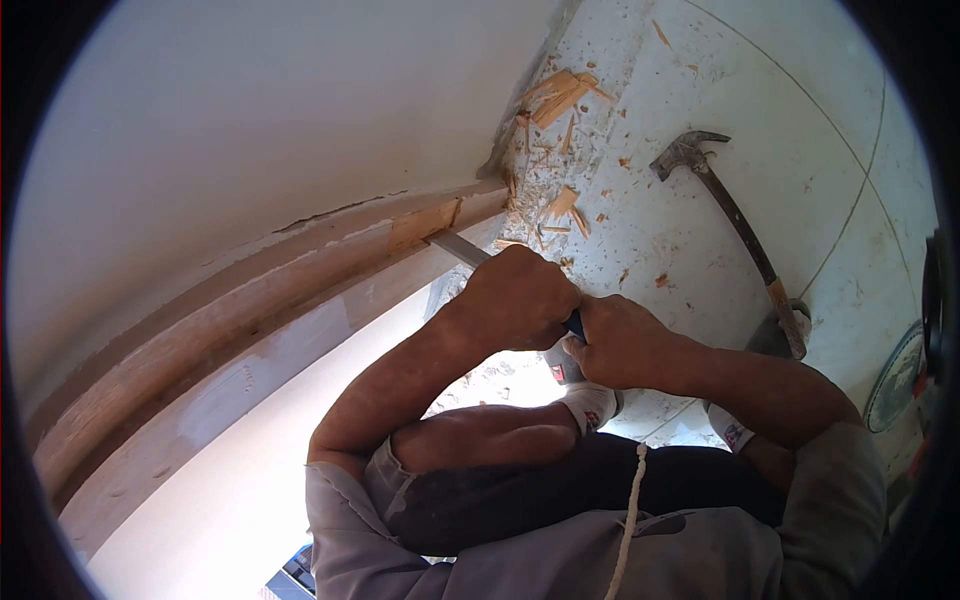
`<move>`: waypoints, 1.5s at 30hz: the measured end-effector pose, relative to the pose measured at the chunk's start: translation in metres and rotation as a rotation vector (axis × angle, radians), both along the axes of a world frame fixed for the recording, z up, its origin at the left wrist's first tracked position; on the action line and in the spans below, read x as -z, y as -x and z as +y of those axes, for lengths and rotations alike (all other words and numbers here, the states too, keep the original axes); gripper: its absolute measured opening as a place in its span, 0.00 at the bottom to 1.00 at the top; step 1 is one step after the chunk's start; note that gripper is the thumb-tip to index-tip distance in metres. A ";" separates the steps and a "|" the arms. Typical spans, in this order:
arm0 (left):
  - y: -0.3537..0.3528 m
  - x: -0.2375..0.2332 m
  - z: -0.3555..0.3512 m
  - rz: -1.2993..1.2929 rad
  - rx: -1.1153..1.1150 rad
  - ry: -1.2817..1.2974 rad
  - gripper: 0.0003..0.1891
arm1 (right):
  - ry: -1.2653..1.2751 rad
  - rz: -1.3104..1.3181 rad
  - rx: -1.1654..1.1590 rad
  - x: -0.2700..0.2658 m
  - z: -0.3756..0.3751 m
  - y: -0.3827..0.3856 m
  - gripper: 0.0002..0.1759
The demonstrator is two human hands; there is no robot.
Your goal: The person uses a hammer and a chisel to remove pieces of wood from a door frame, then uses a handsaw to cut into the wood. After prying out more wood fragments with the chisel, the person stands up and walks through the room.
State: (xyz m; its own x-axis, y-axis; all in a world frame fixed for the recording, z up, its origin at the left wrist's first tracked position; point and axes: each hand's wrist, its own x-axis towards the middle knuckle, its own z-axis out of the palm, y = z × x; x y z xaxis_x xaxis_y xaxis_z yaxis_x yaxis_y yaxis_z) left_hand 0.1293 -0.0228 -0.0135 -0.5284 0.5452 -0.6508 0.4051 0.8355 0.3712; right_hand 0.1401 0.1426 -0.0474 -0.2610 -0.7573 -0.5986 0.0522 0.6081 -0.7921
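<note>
A chisel [462, 249] has its flat metal blade against the wooden door frame [330, 250], at a notch of freshly bared wood near the frame's lower end. My left hand [522, 298] is closed around the chisel next to the blade. Just behind it, my right hand [632, 342] grips the blue handle [575, 324], most of which the fingers hide. Both fists are close together, and the chisel slants up and left toward the wood.
A claw hammer [735, 215] lies on the tiled floor [790, 120] to the right. Wood chips [560, 97] and splinters litter the floor by the wall [300, 110]. A round disc [895, 377] stands at the far right. My feet are below the hands.
</note>
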 end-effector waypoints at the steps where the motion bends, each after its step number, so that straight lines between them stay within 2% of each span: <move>1: 0.001 0.000 -0.001 -0.042 0.037 0.025 0.06 | 0.002 0.007 0.020 0.000 -0.002 -0.003 0.15; 4: 0.004 -0.003 -0.003 -0.131 0.053 0.005 0.06 | 0.020 -0.166 0.042 0.003 -0.005 -0.006 0.18; 13: 0.020 -0.010 0.004 -0.169 0.106 0.045 0.07 | 0.171 -0.345 0.080 0.012 0.002 0.002 0.19; 17: 0.022 -0.008 0.010 -0.177 0.120 0.064 0.07 | 0.115 -0.498 0.127 0.009 0.007 0.010 0.19; 20: 0.022 0.002 0.012 -0.102 0.106 0.068 0.06 | 0.106 -0.359 0.143 0.014 0.011 0.014 0.18; 22: 0.015 0.008 0.014 -0.027 0.082 0.058 0.06 | 0.056 -0.101 0.151 0.020 0.011 0.003 0.20; 25: 0.005 0.015 0.013 0.014 0.042 -0.016 0.06 | 0.029 -0.018 0.120 0.023 0.014 -0.005 0.18; 35: -0.002 0.018 0.001 -0.025 -0.027 0.006 0.05 | 0.034 -0.012 0.021 0.021 0.003 -0.002 0.20; 45: 0.003 0.022 -0.002 -0.108 0.015 -0.009 0.05 | 0.009 -0.025 -0.035 0.029 -0.001 -0.003 0.17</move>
State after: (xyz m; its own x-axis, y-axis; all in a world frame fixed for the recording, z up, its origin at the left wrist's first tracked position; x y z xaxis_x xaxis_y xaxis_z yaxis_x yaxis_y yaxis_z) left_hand 0.1266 -0.0248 -0.0352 -0.4474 0.5586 -0.6984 0.3743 0.8262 0.4210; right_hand 0.1428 0.1413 -0.0769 -0.2196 -0.7710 -0.5978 0.0508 0.6029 -0.7962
